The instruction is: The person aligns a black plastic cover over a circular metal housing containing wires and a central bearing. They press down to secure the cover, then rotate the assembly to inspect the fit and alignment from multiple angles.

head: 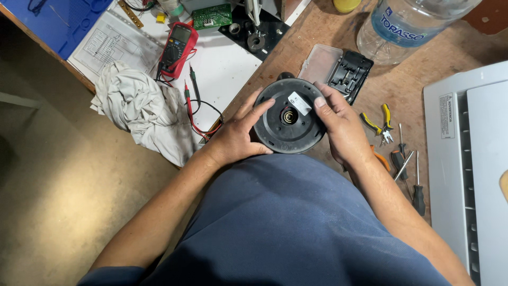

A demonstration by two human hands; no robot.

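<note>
Round black disc-shaped base [288, 117], underside up, white label, over bench edge.

the water bottle [407, 26] and the white appliance [465, 159] run off the frame's edge, the small label [299, 103] on the round black base [288, 119] is unreadable, and its underside is hidden.

The round black plastic disc [288, 116] sits at the wooden workbench's [391, 85] near edge, between both hands. The crumpled white cloth [140, 108] lies left; yellow-handled pliers [382, 123] and screwdrivers [410, 177] right; clear plastic bottle [407, 26] behind.
</note>
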